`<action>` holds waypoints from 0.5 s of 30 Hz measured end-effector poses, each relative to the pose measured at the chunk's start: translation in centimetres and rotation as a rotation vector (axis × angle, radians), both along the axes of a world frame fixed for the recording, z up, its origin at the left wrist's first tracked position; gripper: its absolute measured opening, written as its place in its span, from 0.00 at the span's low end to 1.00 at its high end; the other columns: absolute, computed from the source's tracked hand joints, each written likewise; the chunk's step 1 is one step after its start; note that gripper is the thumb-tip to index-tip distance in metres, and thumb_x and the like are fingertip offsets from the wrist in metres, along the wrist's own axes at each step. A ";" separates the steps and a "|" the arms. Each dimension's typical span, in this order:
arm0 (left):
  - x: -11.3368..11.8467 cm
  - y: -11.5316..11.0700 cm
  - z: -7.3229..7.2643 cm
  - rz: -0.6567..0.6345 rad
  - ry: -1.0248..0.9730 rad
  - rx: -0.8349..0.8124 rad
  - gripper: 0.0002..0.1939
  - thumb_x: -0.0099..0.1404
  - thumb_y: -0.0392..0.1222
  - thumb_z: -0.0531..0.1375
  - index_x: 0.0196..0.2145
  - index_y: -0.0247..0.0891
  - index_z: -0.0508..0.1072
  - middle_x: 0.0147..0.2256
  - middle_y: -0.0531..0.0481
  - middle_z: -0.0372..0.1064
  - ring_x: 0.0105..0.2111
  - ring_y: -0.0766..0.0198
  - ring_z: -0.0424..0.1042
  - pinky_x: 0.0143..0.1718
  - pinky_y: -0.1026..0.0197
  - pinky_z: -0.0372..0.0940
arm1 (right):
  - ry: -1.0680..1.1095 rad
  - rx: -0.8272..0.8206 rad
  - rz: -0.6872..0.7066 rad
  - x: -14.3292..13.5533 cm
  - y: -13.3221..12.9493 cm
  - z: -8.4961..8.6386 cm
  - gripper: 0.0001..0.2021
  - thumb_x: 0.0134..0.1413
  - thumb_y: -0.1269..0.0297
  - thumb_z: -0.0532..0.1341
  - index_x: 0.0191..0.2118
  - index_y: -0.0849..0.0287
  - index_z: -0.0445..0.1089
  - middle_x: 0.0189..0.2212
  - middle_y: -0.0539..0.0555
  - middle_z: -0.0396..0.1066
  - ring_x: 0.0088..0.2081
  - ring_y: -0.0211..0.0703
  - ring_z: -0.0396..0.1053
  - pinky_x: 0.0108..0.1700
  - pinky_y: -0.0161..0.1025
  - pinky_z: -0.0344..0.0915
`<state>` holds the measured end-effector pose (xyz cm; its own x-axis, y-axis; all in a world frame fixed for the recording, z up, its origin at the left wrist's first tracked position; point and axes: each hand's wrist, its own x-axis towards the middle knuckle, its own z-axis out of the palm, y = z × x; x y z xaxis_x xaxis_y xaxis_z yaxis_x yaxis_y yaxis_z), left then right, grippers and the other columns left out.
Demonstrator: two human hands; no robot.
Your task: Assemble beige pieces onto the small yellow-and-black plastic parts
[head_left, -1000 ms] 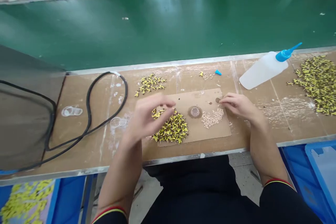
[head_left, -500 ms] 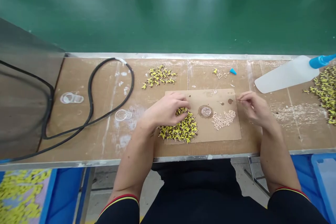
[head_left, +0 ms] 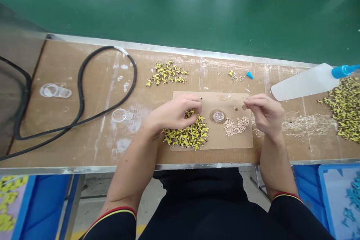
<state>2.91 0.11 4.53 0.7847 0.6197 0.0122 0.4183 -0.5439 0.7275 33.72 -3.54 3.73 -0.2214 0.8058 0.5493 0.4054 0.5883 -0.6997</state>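
Observation:
My left hand [head_left: 180,112] rests over a pile of small yellow-and-dark pieces [head_left: 187,135]. Its fingers are curved, with a gap between thumb and forefinger where yellow pieces show. My right hand [head_left: 266,112] hovers by the right edge of a cardboard sheet [head_left: 210,145], thumb and forefinger pinched together; whatever they hold is too small to make out. Between the hands, a small clear round dish [head_left: 218,116] sits on the sheet in a wet-looking ring. Just right of it lies a cluster of tiny pale pieces [head_left: 236,125].
A white bottle with a blue cap [head_left: 306,81] lies at the right, beside a larger yellow pile [head_left: 348,108]. Behind the sheet are another yellow heap [head_left: 167,73] and a blue cone-shaped tip [head_left: 249,75]. A black cable [head_left: 81,90] loops at the left. Blue bins [head_left: 323,195] stand below.
The view has shifted and tilted slightly. My right hand has moved left, closer to the sheet's right edge, fingertips now over it. My left hand stays at the yellow pile.

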 end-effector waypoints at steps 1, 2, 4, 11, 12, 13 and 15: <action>-0.1 0.0 0.1 0.024 -0.032 -0.003 0.05 0.61 0.35 0.55 0.28 0.38 0.69 0.30 0.50 0.69 0.32 0.63 0.67 0.37 0.60 0.61 | 0.005 -0.001 0.008 0.0 -0.1 0.0 0.14 0.62 0.77 0.63 0.44 0.50 0.80 0.35 0.50 0.80 0.35 0.40 0.79 0.33 0.39 0.75; -0.2 0.0 0.2 0.049 -0.062 -0.003 0.04 0.60 0.34 0.55 0.28 0.38 0.67 0.28 0.52 0.68 0.30 0.64 0.66 0.35 0.61 0.60 | 0.013 -0.004 0.016 -0.1 -0.1 0.0 0.14 0.63 0.78 0.63 0.44 0.50 0.79 0.35 0.50 0.80 0.35 0.40 0.79 0.33 0.39 0.76; -0.3 0.1 0.3 0.094 -0.116 0.003 0.04 0.58 0.33 0.54 0.27 0.39 0.64 0.25 0.54 0.64 0.26 0.67 0.62 0.30 0.62 0.57 | 0.034 -0.019 0.023 -0.3 -0.1 -0.1 0.14 0.64 0.77 0.62 0.45 0.50 0.79 0.34 0.49 0.80 0.33 0.39 0.78 0.33 0.39 0.76; -0.2 0.2 0.1 0.177 -0.208 0.073 0.08 0.53 0.31 0.54 0.21 0.39 0.58 0.19 0.58 0.56 0.20 0.71 0.54 0.24 0.63 0.49 | 0.157 -0.203 0.025 -1.1 0.2 -1.5 0.06 0.66 0.69 0.63 0.41 0.52 0.78 0.31 0.48 0.80 0.31 0.38 0.77 0.32 0.39 0.78; -0.2 0.2 0.1 0.183 -0.220 0.082 0.09 0.53 0.31 0.54 0.20 0.39 0.58 0.18 0.58 0.55 0.20 0.71 0.54 0.24 0.63 0.49 | 0.176 -0.222 0.027 -1.2 0.1 -1.6 0.05 0.65 0.69 0.64 0.41 0.53 0.77 0.32 0.48 0.80 0.31 0.37 0.77 0.33 0.38 0.78; -0.2 0.2 0.1 0.190 -0.233 0.087 0.09 0.53 0.31 0.54 0.20 0.39 0.57 0.18 0.58 0.55 0.20 0.71 0.53 0.24 0.63 0.49 | 0.192 -0.236 0.033 -1.3 0.1 -1.7 0.04 0.65 0.69 0.64 0.41 0.53 0.77 0.32 0.48 0.80 0.31 0.37 0.77 0.33 0.38 0.77; -0.2 0.2 0.1 0.205 -0.264 0.081 0.10 0.55 0.32 0.55 0.20 0.39 0.58 0.18 0.58 0.55 0.20 0.71 0.54 0.25 0.64 0.50 | 0.206 -0.255 0.050 -1.3 0.0 -1.6 0.05 0.65 0.70 0.64 0.41 0.52 0.76 0.33 0.49 0.79 0.31 0.37 0.77 0.33 0.38 0.76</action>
<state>2.70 0.30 4.64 0.6071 0.7529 0.2542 0.3276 -0.5285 0.7832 32.43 -3.54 2.09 -0.1699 0.9140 0.3684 0.2151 0.3993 -0.8912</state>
